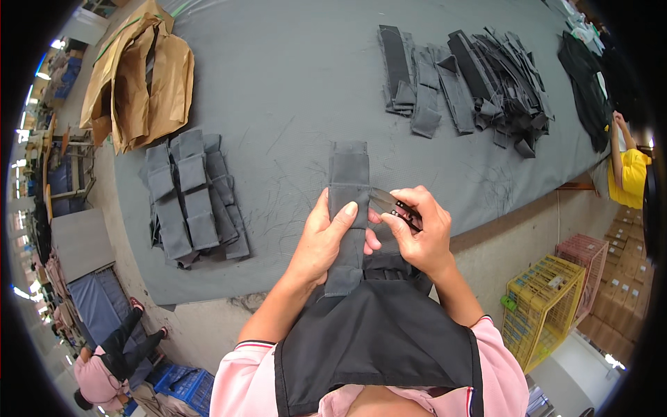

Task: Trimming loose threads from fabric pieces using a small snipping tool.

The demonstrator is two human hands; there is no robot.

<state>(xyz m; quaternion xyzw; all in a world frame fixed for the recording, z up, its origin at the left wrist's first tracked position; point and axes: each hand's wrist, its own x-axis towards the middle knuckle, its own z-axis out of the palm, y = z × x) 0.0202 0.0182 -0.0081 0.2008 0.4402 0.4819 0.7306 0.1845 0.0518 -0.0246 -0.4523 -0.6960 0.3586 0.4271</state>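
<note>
A long dark grey sewn fabric strip point(349, 170) with stitched pocket-like sections lies lengthwise before me, its far end on the grey-covered table. My left hand point(325, 236) grips the strip from its left side, the thumb pressed on top. My right hand point(425, 226) is closed around small black-handled thread snips point(399, 207). Their metal blades meet the strip's right edge near a stitched seam. Fingertips show under the strip's right edge. More dark fabric point(388, 265) bunches between the strip and my black apron.
Stacked similar strips point(187, 194) lie at left on the table point(292, 90); a looser pile point(486, 83) lies far right. A brown paper bag point(142, 80) stands far left. Loose threads are scattered about. Yellow crates point(545, 306) stand right; other people are at both sides.
</note>
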